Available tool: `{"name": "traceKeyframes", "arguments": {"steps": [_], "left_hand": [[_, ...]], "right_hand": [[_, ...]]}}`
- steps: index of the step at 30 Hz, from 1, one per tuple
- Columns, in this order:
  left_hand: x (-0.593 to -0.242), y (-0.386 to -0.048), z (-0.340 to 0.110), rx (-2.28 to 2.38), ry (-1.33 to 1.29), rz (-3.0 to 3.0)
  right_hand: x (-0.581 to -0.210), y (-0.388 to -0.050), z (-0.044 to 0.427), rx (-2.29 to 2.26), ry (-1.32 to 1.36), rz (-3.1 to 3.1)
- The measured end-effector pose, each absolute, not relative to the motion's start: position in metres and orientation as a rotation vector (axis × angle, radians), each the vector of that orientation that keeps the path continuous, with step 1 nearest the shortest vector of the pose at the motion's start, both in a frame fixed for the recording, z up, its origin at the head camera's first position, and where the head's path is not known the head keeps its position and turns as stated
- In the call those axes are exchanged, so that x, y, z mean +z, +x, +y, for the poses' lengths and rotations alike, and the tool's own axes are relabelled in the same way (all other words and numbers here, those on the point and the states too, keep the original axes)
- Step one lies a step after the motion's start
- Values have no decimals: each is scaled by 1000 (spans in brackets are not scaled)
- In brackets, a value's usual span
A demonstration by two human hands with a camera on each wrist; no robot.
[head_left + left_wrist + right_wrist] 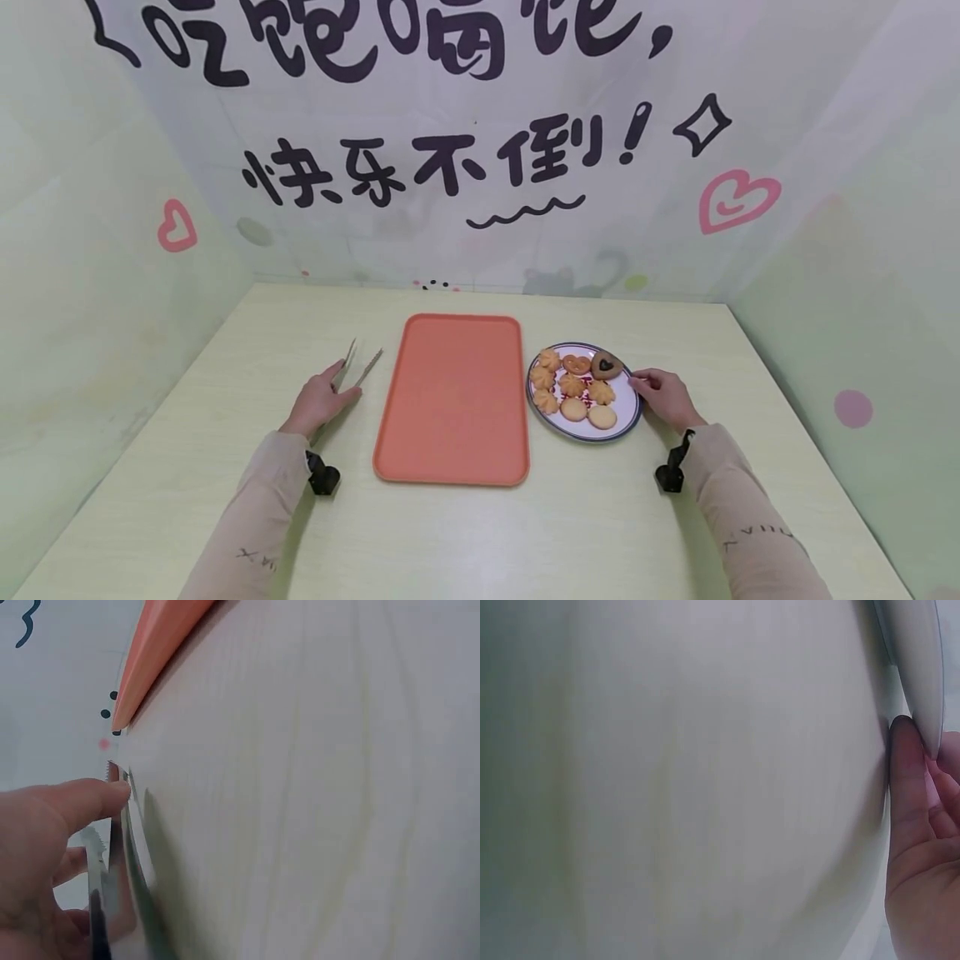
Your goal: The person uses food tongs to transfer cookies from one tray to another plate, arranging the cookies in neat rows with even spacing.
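Note:
My left hand (317, 407) holds a pair of metal tongs (369, 367) left of the orange tray. The two arms of the tongs stand apart, and their serrated tips (112, 771) show in the left wrist view. At the right, my right hand (669, 398) pinches the rim of a white plate (630, 407) with a blue edge. Thumb above and fingers below hold that rim in the right wrist view. Several cookies lie on the plate: flower-shaped ones (572, 385), round ones (602, 417), a pretzel shape (577, 364) and a brown heart-centred cookie (606, 365).
An orange rectangular tray (453, 400) lies between the hands on the pale wooden table (450, 542). The plate's left edge is close to the tray's right side. Printed cloth walls (480, 242) enclose the table at the back and both sides.

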State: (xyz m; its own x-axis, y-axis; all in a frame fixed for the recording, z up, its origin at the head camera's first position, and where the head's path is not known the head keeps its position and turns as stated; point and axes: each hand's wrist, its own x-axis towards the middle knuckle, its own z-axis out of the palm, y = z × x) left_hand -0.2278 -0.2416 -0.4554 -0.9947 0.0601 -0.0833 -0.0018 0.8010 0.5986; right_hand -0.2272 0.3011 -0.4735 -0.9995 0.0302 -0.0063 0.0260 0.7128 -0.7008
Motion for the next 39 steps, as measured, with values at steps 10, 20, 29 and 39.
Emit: {"name": "traceKeyframes", "arguments": {"steps": [10, 20, 29, 39], "left_hand": [[-455, -228, -244, 862, 42, 2879], [-458, -231, -248, 900, 67, 2864], [-455, -228, -249, 988, 44, 2815], [-454, -222, -260, 1091, 67, 2795]], "right_hand": [[-474, -227, 301, 1227, -63, -2914], [-472, -225, 300, 1219, -66, -2904], [-472, -225, 299, 1237, -83, -2893], [-469, -219, 306, 1268, -99, -2963]]}}
